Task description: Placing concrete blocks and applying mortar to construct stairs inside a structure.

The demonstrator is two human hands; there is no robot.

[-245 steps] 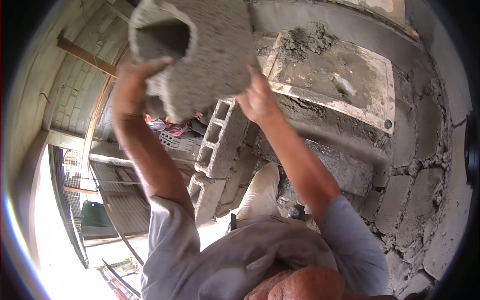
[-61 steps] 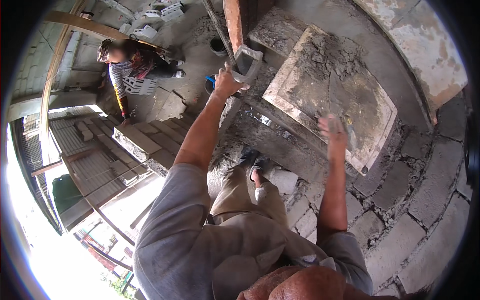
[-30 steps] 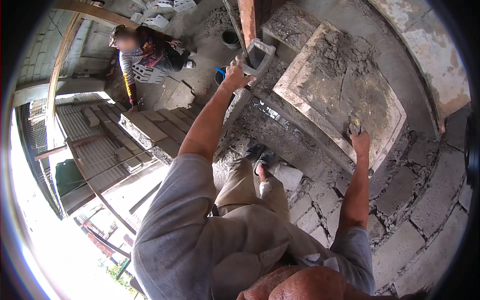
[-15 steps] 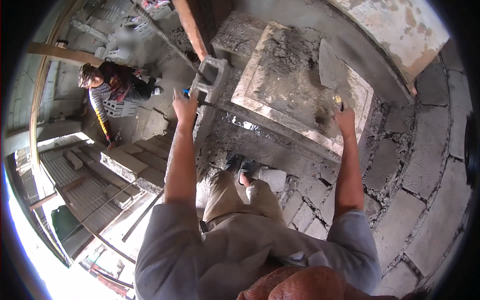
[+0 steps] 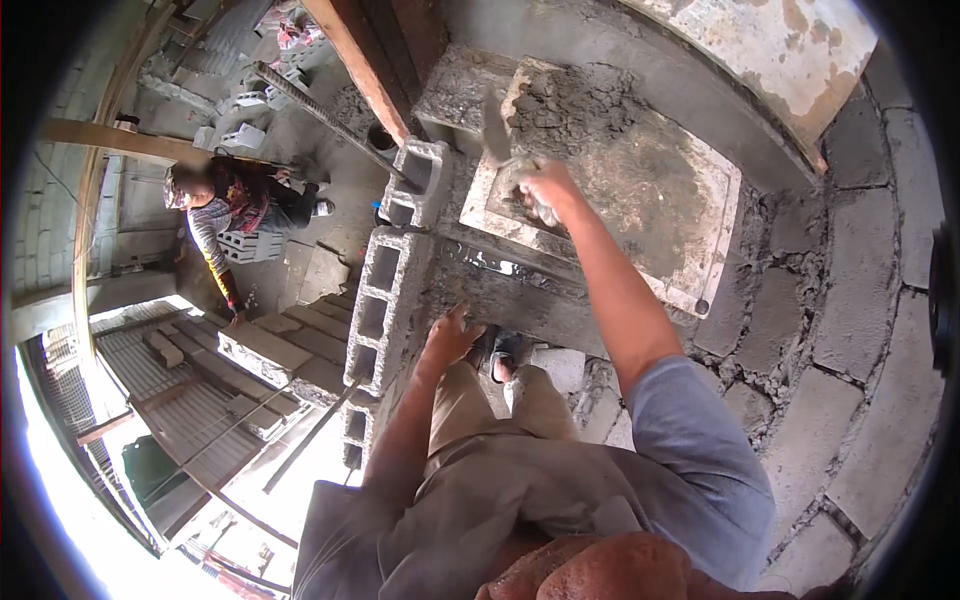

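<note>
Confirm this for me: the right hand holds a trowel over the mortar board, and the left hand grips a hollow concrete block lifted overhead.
Not quite. The right hand does hold the trowel over the mortar board, but the left hand lifts nothing: it hangs low beside the laid hollow concrete blocks, its grip empty. The head view shows this.

A square mortar board (image 5: 690,215) sits at upper centre of the frame, resting on a rough platform (image 5: 520,300) beside the block wall (image 5: 860,330) at right. A heap of wet grey mortar (image 5: 565,105) lies on the board's upper left part; the rest is smeared thin. Hollow concrete blocks (image 5: 385,290) run down the frame's centre left, with one more block (image 5: 420,180) just above them.
</note>
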